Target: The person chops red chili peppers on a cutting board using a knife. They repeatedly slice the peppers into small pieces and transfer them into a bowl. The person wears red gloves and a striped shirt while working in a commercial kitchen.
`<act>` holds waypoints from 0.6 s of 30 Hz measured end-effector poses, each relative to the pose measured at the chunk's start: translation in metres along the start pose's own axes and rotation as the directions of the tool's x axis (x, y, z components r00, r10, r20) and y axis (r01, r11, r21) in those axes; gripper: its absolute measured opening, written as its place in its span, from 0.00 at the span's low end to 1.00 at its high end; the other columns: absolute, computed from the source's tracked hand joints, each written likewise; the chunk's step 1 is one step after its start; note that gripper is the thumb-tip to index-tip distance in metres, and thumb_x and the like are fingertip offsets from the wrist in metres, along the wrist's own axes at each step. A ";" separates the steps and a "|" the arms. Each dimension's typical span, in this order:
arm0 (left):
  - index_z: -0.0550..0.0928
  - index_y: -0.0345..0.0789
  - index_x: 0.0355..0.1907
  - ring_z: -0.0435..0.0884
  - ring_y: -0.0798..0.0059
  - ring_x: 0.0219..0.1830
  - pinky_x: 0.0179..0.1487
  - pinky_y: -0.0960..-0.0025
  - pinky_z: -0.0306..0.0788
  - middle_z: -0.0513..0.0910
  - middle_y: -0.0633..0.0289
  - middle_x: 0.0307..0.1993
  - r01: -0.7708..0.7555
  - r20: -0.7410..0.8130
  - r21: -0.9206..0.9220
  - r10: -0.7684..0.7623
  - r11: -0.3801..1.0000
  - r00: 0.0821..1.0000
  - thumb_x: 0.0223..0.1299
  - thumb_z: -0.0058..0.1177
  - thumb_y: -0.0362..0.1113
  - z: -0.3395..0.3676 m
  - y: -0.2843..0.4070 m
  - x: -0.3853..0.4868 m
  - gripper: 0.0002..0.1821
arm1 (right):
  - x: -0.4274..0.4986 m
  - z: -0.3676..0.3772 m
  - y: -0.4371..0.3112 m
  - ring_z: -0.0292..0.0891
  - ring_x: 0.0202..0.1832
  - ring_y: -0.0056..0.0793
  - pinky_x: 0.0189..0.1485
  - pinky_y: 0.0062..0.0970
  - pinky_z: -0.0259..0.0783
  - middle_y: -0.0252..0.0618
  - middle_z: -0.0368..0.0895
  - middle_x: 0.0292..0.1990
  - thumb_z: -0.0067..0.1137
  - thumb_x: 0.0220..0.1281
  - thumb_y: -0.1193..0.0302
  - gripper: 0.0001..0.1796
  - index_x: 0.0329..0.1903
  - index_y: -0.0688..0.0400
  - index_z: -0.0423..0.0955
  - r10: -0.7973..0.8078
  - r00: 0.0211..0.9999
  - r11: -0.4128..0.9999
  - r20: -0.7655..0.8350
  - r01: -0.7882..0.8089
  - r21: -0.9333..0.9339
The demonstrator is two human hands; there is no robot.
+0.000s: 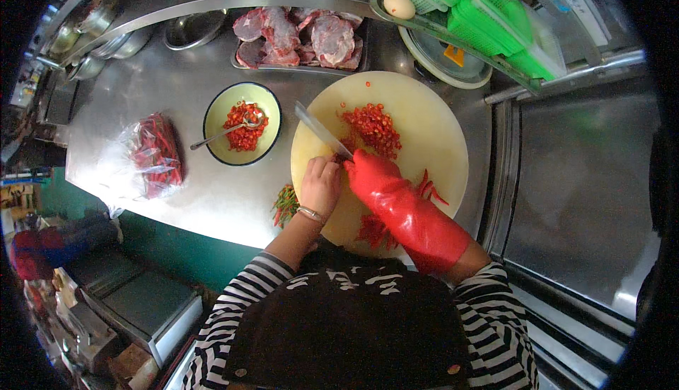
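Observation:
On the round cutting board [424, 108], my right hand [376, 177], in a red rubber glove, grips a kitchen knife [323, 131] whose blade points to the upper left. My bare left hand [321, 177] presses on the board beside the blade, fingers curled over something dark red, mostly hidden. Chopped red chillies [374, 129] lie in a heap above the knife. Whole red chillies [432, 188] rest at the board's right, and more red pieces [374, 231] lie partly under my gloved forearm. Left of the board stands a bowl [212, 108] holding chopped chillies and a metal spoon [215, 138].
A plastic bag of red chillies [156, 151] lies at the left. Green and red chillies [286, 204] touch the board's lower left. Behind are a tray of raw meat [331, 39], a lidded round container [453, 63], an egg [399, 6] and green baskets [482, 23].

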State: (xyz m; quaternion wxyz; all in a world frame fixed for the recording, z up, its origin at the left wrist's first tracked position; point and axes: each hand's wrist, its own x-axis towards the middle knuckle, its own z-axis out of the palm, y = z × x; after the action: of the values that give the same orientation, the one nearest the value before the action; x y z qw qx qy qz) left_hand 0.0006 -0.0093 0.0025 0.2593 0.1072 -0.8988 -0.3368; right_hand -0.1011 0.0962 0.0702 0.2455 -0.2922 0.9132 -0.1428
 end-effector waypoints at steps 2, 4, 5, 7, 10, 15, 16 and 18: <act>0.78 0.34 0.39 0.77 0.54 0.49 0.52 0.59 0.74 0.79 0.55 0.44 -0.035 0.038 0.021 0.034 0.999 0.999 0.50 0.54 0.25 -0.004 0.000 -0.001 0.11 | 0.003 -0.004 0.008 0.77 0.42 0.61 0.44 0.52 0.72 0.57 0.81 0.38 0.53 0.65 0.54 0.20 0.39 0.60 0.75 -0.020 1.000 1.000 -0.007 0.020 0.021; 0.78 0.34 0.41 0.77 0.54 0.51 0.53 0.59 0.74 0.79 0.56 0.47 -0.065 0.087 0.037 0.061 0.997 0.994 0.49 0.53 0.25 -0.008 0.000 -0.002 0.14 | 0.012 -0.013 0.017 0.76 0.43 0.62 0.45 0.52 0.71 0.58 0.80 0.39 0.54 0.64 0.53 0.21 0.39 0.60 0.75 -0.029 0.998 1.000 0.056 0.029 -0.003; 0.78 0.34 0.42 0.77 0.54 0.51 0.53 0.59 0.75 0.79 0.56 0.47 -0.069 0.087 0.046 0.065 0.997 0.994 0.48 0.53 0.25 -0.007 0.000 -0.003 0.14 | 0.012 -0.016 0.021 0.76 0.43 0.62 0.45 0.52 0.71 0.58 0.80 0.39 0.54 0.64 0.53 0.21 0.40 0.61 0.75 -0.032 0.998 0.999 0.051 0.033 -0.012; 0.78 0.35 0.43 0.77 0.54 0.51 0.53 0.58 0.75 0.78 0.57 0.48 -0.080 0.079 0.059 0.075 0.995 0.994 0.48 0.52 0.26 -0.001 0.001 0.001 0.16 | 0.012 -0.029 0.024 0.76 0.43 0.61 0.46 0.52 0.71 0.58 0.80 0.40 0.54 0.65 0.53 0.21 0.41 0.61 0.74 -0.039 0.999 0.998 0.033 0.040 -0.040; 0.77 0.34 0.44 0.75 0.55 0.54 0.55 0.59 0.73 0.78 0.56 0.49 -0.041 0.107 0.052 0.035 0.998 0.994 0.50 0.52 0.27 0.010 0.004 0.010 0.15 | 0.014 -0.048 0.016 0.76 0.44 0.60 0.47 0.52 0.71 0.57 0.80 0.41 0.51 0.67 0.54 0.20 0.44 0.60 0.73 0.067 0.990 0.996 0.125 -0.060 -0.064; 0.78 0.34 0.43 0.76 0.57 0.51 0.52 0.60 0.73 0.78 0.57 0.48 -0.016 0.010 0.094 0.016 0.995 1.000 0.52 0.54 0.28 0.017 0.007 0.013 0.14 | 0.017 -0.038 0.019 0.76 0.46 0.59 0.47 0.52 0.71 0.55 0.80 0.42 0.50 0.68 0.54 0.19 0.44 0.58 0.73 0.043 0.996 0.990 0.077 -0.032 -0.139; 0.78 0.35 0.43 0.76 0.58 0.49 0.52 0.60 0.72 0.79 0.57 0.47 -0.032 -0.002 0.115 0.032 0.993 0.999 0.52 0.54 0.28 0.015 0.006 0.012 0.13 | 0.016 -0.037 0.019 0.76 0.46 0.59 0.48 0.52 0.71 0.55 0.80 0.42 0.50 0.68 0.54 0.19 0.44 0.58 0.73 0.042 0.996 0.990 0.079 -0.030 -0.136; 0.79 0.35 0.41 0.76 0.58 0.47 0.51 0.61 0.72 0.80 0.58 0.44 -0.040 -0.031 0.119 0.044 0.992 0.999 0.53 0.55 0.28 0.013 0.004 0.011 0.10 | 0.015 -0.036 0.018 0.76 0.46 0.59 0.48 0.52 0.71 0.55 0.80 0.42 0.50 0.67 0.54 0.19 0.43 0.58 0.73 0.048 0.996 0.991 0.076 -0.038 -0.126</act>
State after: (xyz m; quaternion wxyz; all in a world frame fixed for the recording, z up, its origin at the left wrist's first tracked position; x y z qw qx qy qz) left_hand -0.0158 -0.0034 0.0010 0.2748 0.1089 -0.9146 -0.2757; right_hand -0.1392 0.1056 0.0881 0.2656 -0.2926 0.9160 -0.0688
